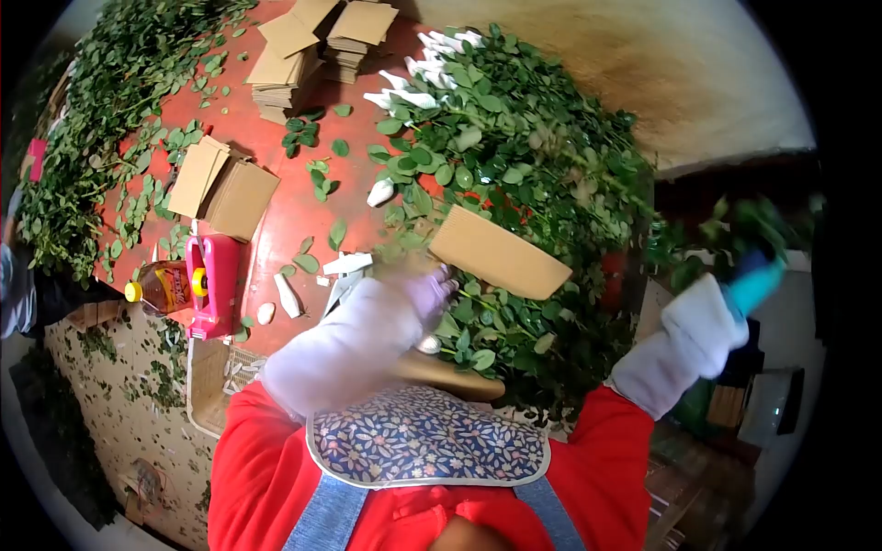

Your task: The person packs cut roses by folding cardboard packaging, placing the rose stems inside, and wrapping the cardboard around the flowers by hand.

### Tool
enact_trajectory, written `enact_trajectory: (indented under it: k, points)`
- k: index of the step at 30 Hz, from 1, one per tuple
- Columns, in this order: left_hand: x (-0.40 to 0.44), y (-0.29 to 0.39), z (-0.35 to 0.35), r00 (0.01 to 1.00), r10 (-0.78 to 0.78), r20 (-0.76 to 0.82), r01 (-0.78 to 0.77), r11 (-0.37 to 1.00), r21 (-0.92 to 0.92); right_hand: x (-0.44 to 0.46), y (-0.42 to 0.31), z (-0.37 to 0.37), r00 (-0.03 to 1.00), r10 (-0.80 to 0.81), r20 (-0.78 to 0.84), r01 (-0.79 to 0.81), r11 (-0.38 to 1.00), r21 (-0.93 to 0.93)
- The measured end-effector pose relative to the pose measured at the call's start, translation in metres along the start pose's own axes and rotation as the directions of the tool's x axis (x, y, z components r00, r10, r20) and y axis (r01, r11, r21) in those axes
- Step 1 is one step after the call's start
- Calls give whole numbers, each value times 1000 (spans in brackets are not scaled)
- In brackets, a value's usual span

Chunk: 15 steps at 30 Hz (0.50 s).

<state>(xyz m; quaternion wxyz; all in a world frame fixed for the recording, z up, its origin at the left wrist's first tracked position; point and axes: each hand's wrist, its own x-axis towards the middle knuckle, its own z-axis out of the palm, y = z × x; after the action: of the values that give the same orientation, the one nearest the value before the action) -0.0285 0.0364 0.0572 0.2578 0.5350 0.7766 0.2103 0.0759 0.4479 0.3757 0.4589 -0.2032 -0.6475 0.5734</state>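
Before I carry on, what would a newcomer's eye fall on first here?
Probably the heap of leafy stems filling the right of the red table. Next, the pink object at the table's left edge, beside a yellow-capped bottle. Then the teal-gloved right hand, far right, by blurred leaves.

A red table [289, 207] stretches below a stained, pale wall [726, 69]. Bright light glares on the tabletop. Leaf scraps litter the tan floor [110, 413]; the room's right side is dim.

The left hand [435, 292] is a blur, and I can't make out its grip; leaves [749, 225] by the right hand [757, 283] smear too.
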Motion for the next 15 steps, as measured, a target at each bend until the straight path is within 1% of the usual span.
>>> enact_trajectory:
  k: [2,3,5,7,9,10,11,12,13,14,15]
  points:
    - [1,11,-8,991,-103,89,110,991,-81,-2,71,-29,989,142,30,-136,978,-156]
    - [-3,15,-20,1000,-1,19,0,999,45,-7,110,-39,977,206,60,-186,953,-239]
    - [-2,19,-30,996,-43,77,45,999,-27,-57,127,-19,917,252,309,-137,927,-350]
    - [-2,20,-22,995,-91,45,92,996,-19,-107,109,9,841,342,420,-165,900,-402]
    - [-11,14,-25,988,139,-64,-130,983,134,-152,129,-5,768,417,487,-348,909,-229]
    - [-16,11,-26,961,251,-117,-220,949,226,-171,122,4,744,385,546,-186,904,-384]
    - [-14,7,-18,970,199,-142,-186,977,102,-190,115,12,717,351,602,10,859,-512]
    - [-12,4,-12,977,148,-151,-155,987,-37,-209,109,20,686,315,655,206,780,-591]
    - [-9,2,-6,988,65,-137,-93,975,-203,-217,111,23,548,159,821,638,556,-533]
    - [-7,10,-17,994,-8,-111,-34,929,-370,-227,120,20,556,230,799,602,552,-578]
    - [-11,19,-29,992,-86,-91,43,916,-399,-236,127,18,560,297,773,566,543,-620]
